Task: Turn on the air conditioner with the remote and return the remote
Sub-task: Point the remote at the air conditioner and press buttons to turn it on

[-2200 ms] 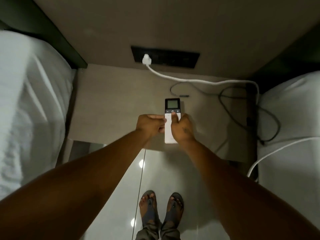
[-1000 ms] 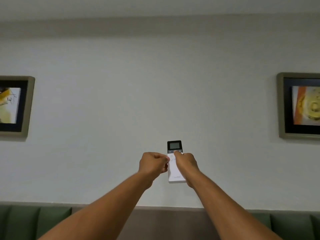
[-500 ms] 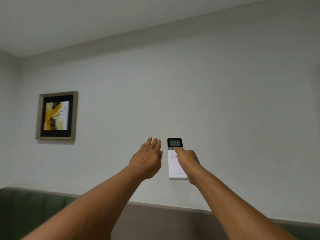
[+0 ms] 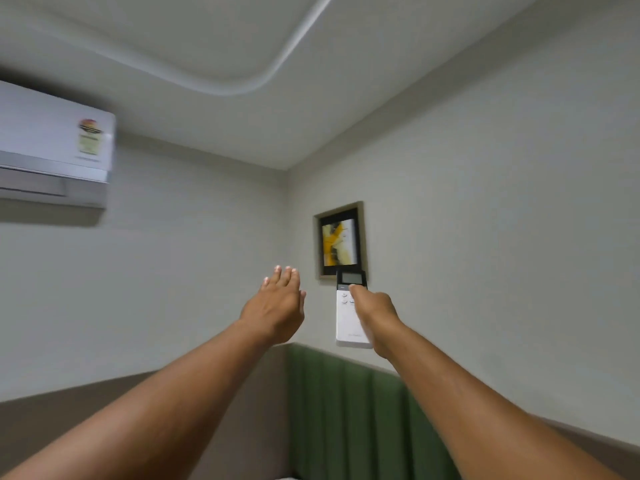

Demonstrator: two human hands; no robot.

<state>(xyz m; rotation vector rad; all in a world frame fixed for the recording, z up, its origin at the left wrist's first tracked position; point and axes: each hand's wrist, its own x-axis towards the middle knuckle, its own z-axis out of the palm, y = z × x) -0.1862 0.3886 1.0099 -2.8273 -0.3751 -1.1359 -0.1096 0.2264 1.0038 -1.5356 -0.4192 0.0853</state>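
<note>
A white remote [image 4: 348, 320] with a dark screen at its top is held upright in my right hand [image 4: 374, 311], the thumb resting on the buttons just below the screen. My left hand [image 4: 278, 303] hangs beside it to the left, flat, fingers stretched out, holding nothing and not touching the remote. The white wall-mounted air conditioner [image 4: 52, 147] sits high at the far left, its flap shut; the remote points ahead toward the room corner, not straight at the unit.
A framed yellow picture [image 4: 339, 241] hangs on the right wall just behind the remote. A green padded panel [image 4: 346, 410] runs along the lower right wall. A curved ceiling recess [image 4: 242, 84] is overhead.
The view has swung up from the bedside table and then left, bringing the air conditioner into sight. My left hand let go of the remote and spread flat; my right hand kept it.
</note>
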